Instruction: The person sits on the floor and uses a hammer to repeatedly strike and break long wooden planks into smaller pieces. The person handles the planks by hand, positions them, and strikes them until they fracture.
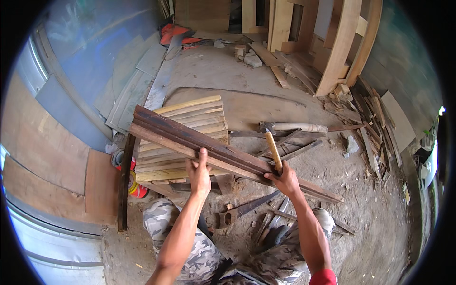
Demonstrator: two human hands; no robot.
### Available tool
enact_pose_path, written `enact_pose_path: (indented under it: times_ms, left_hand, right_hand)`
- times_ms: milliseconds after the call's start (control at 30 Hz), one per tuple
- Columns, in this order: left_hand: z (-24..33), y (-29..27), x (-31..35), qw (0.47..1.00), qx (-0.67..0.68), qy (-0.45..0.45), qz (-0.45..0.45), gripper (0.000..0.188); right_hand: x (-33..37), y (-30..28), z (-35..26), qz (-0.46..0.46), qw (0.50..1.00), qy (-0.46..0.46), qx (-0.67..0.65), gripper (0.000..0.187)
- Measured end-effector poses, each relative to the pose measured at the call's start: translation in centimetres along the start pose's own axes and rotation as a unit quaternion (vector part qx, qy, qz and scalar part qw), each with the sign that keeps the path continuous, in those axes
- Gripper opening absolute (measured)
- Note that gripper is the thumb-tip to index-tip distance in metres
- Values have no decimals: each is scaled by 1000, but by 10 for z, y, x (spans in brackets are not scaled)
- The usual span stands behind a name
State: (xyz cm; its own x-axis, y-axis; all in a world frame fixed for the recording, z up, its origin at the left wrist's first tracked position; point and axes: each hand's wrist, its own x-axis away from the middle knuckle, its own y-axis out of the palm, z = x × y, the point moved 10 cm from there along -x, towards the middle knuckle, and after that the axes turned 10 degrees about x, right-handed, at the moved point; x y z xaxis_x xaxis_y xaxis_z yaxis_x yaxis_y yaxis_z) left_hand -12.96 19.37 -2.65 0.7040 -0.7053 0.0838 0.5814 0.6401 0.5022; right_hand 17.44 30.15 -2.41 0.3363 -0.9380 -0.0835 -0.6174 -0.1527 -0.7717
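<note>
A long, dark brown wooden beam (209,145) with a stepped, grooved profile slants from upper left to lower right before me. My left hand (198,175) is closed on its near edge, thumb on top. Farther right, my right hand (285,180) grips the beam and also holds a tool with a light wooden handle (273,149), which points up and away. A dark tip shows at the tool's upper end; its kind is unclear. Under the beam's left part stands a low bench of pale wooden slats (199,116). My camouflage-clad knees are on either side below.
A handsaw (251,206) lies between my knees. Beyond the beam lies a tool with a thick wooden handle (299,127). Red tins (137,190) and a dark upright board (125,185) stand left. Scrap wood (375,128) piles up right; wooden frames (339,52) lean at the back.
</note>
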Motion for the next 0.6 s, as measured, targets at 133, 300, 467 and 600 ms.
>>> enact_pose_path:
  times_ms: [133, 300, 467, 600]
  left_hand:
    - [28, -21, -21, 994, 44, 18, 101, 109]
    - [85, -21, -38, 978, 165, 118, 41, 60]
    - [84, -42, -48, 981, 125, 126, 77, 54]
    - [82, -45, -49, 979, 102, 136, 109, 52]
  right_hand:
    - [-4, 0, -3, -14, 1000, 8, -6, 60]
    - [-7, 6, 4, -4, 1000, -7, -14, 59]
    - [-9, 18, -2, -37, 999, 14, 9, 58]
    - [-8, 23, 0, -21, 999, 12, 36, 58]
